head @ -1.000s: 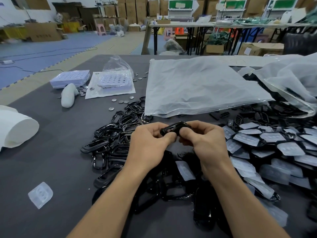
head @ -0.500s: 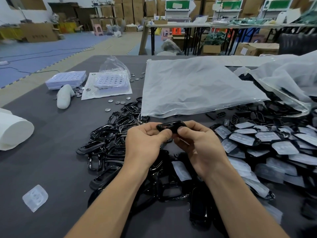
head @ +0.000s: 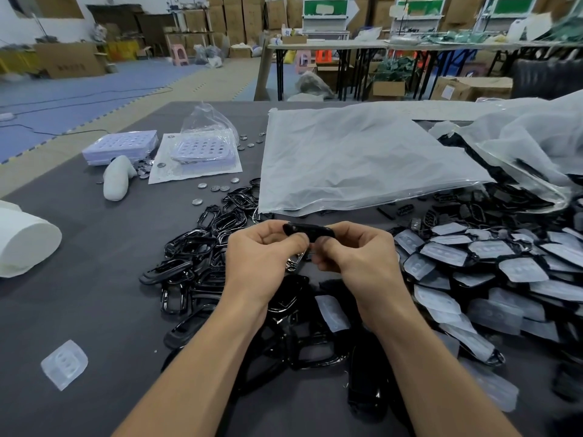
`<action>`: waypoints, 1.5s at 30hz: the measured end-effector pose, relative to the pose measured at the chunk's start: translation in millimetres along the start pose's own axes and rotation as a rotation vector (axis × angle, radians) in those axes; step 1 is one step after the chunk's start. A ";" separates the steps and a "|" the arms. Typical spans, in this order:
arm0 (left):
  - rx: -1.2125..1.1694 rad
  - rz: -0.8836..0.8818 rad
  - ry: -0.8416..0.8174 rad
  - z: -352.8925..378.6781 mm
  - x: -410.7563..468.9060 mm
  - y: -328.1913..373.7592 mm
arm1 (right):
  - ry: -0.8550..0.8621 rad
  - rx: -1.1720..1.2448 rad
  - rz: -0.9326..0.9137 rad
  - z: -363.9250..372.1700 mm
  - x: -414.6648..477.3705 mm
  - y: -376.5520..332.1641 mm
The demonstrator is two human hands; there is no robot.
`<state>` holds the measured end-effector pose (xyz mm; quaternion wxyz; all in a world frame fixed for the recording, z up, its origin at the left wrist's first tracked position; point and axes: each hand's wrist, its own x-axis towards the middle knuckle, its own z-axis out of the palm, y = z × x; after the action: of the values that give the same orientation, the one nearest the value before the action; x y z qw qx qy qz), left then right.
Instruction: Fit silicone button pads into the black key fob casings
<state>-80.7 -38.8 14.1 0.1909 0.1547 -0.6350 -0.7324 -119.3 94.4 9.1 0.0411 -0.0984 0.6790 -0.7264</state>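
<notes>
A: Where is the casing (head: 310, 231) the person is working on?

B: It is held up over the gray table (head: 94, 310), in the middle of the scene, between both hands. The left hand (head: 262, 257) pinches its left end with thumb and curled fingers. The right hand (head: 362, 257) grasps the right end the same way.

A: What does it look like?

B: It is glossy black, long and slim with rounded ends. It is seen almost edge-on (so whether a pad sits inside it cannot be told).

A: And around it?

B: To the left lies a heap of black frames (head: 195, 247), each open in the middle. To the right is a wide spread of black shells (head: 473, 257), each topped with a cloudy, see-through pad that has raised bumps. A loose pad (head: 332, 312) rests on dark parts just nearer than the hands, between the forearms. A second pad (head: 64, 364) lies alone at the near left of the table.

A: And farther back?

B: A big frosted plastic bag (head: 362, 159) lies flat beyond the hands. Small silver discs (head: 214, 187) are scattered to its left. Two pale trays (head: 121, 146) with rows of round holes sit at the far left, and a white roll (head: 25, 244) lies at the left edge.
</notes>
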 end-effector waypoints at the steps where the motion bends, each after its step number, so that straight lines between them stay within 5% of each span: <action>1: -0.014 -0.005 -0.015 -0.7 -0.4 1.4 | -0.015 0.025 0.019 -0.4 -0.2 -1.5; 8: -0.175 -0.123 -0.176 -10.6 2.1 10.2 | -0.186 0.328 0.241 -3.6 -0.9 -12.5; 18: -0.012 -0.049 -0.167 -7.7 2.4 -1.1 | -0.089 0.117 0.129 -1.6 -1.7 -8.5; 25: -0.104 -0.136 -0.272 -14.0 5.8 7.2 | -0.112 0.295 0.156 -5.0 0.5 -7.7; 28: -0.098 -0.048 -0.205 -10.7 4.3 8.5 | -0.016 0.197 0.136 -5.1 0.6 -4.4; 32: 0.302 0.281 0.008 -6.7 2.6 1.6 | 0.069 0.120 0.197 2.6 1.3 -1.2; 38: 0.515 0.500 -0.132 -3.5 -6.2 -3.9 | 0.100 0.170 0.263 -3.4 5.3 -5.1; 45: 0.180 0.088 -0.197 0.7 -4.0 -4.4 | 0.140 -0.146 0.010 -7.3 0.9 -5.0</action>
<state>-78.0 -35.8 9.8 0.1449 0.0708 -0.7199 -0.6751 -121.2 101.7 13.7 -0.0098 -0.0467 0.7320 -0.6797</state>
